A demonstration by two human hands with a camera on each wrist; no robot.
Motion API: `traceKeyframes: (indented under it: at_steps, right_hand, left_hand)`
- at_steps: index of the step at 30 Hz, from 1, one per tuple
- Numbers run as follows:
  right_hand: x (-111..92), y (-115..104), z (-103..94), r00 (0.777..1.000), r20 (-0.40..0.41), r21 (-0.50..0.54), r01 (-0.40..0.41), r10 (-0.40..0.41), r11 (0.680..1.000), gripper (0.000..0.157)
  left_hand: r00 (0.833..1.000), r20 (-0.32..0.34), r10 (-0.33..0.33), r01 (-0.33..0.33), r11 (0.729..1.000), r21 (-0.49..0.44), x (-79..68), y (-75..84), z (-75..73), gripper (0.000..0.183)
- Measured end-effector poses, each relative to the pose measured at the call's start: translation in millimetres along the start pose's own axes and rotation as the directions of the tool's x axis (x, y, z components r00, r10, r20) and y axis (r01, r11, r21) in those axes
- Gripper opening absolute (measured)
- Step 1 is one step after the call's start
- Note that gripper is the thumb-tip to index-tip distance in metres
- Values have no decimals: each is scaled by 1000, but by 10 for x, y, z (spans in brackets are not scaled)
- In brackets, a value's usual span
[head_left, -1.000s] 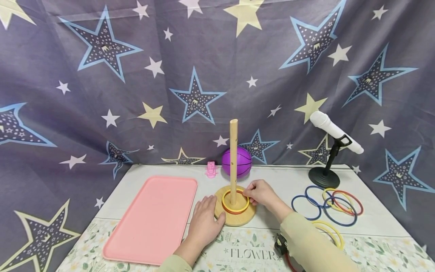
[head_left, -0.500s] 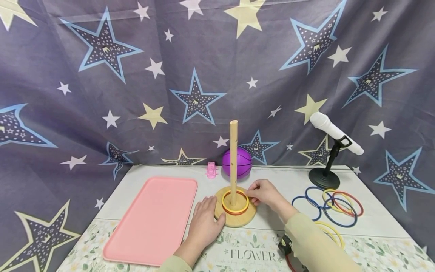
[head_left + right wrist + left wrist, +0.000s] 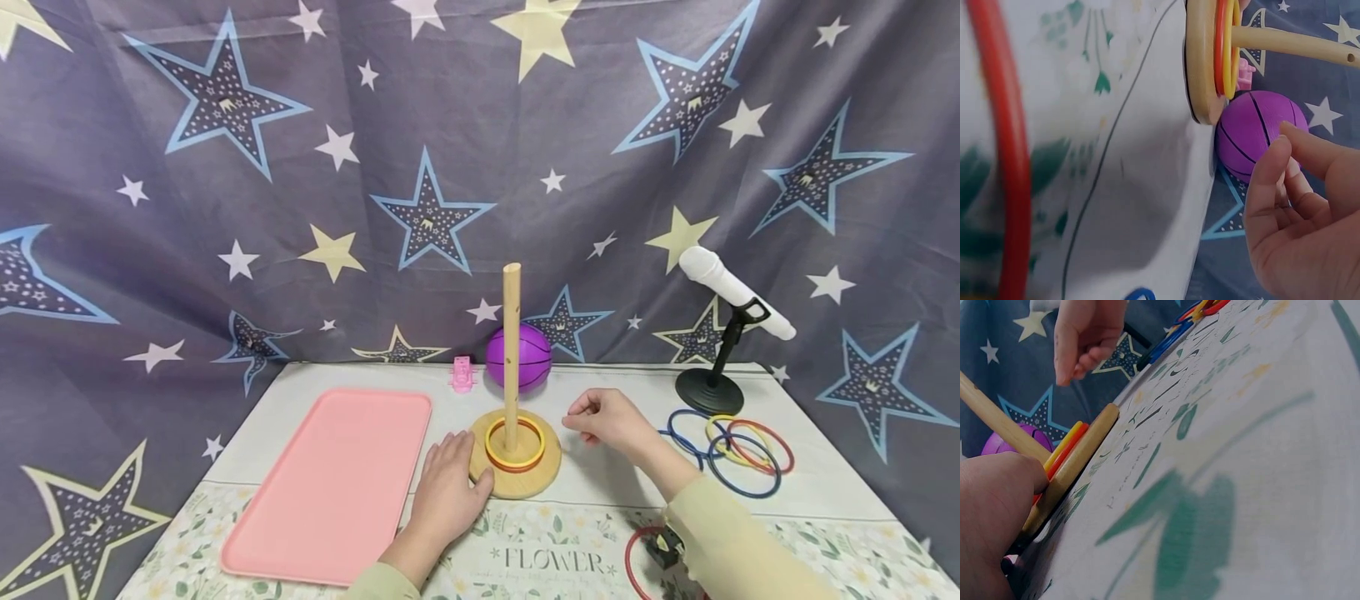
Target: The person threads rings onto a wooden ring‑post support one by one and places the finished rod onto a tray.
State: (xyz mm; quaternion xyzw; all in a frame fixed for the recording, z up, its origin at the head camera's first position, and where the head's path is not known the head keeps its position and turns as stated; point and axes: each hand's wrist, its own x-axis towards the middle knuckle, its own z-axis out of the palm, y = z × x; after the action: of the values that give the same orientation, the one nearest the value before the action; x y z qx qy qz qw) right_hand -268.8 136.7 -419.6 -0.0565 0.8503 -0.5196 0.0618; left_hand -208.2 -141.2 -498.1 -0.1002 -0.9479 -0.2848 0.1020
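Note:
A wooden peg [image 3: 512,333] stands upright on a round wooden base [image 3: 551,467]. Around its foot lie a yellow ring [image 3: 542,442] and, beneath it, a red ring [image 3: 516,469]. My left hand [image 3: 448,487] rests against the base's left edge, fingers extended and thumb at the front rim. To the right of the base, my right hand [image 3: 615,421] hovers above the table, holding nothing. In the right wrist view, its thumb and index fingertips [image 3: 1280,147] are close together and the other fingers are loosely curled.
Left is a pink tray [image 3: 330,483]. Behind the peg sit a purple ball [image 3: 534,358] and a pink plastic piece [image 3: 462,375]. At right are a microphone on a stand [image 3: 712,387] and overlapping blue, yellow and red rings [image 3: 750,492]. Another red ring [image 3: 628,562] lies near the right sleeve.
My right hand has let go of the yellow ring and moved right, away from the base. The yellow ring has settled over the red one. My left hand stays put.

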Motion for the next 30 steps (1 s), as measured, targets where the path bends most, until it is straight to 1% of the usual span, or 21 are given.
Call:
traceKeyframes:
  at_steps: [9, 17, 23, 30]
  right_hand:
    - [-213, 24, -232, 1000, 13, -64, 12, -11, 998, 15]
    - [-415, 115, -415, 997, 66, -78, 36, -31, 996, 15]
    - [-553, 161, -505, 996, 87, -97, 44, -36, 994, 15]
    - [-693, 246, -596, 993, 120, -100, 26, -13, 995, 16]
  left_hand:
    - [1000, -7, 6, -6, 1000, 1, 0, -13, 19, 68]
    - [1000, -8, 6, -6, 1000, 5, 7, -25, 15, 68]
    - [1000, -7, -1, 2, 1000, 8, -1, -14, 12, 69]
    - [1000, -3, -1, 1, 1000, 1, -4, 7, 1, 69]
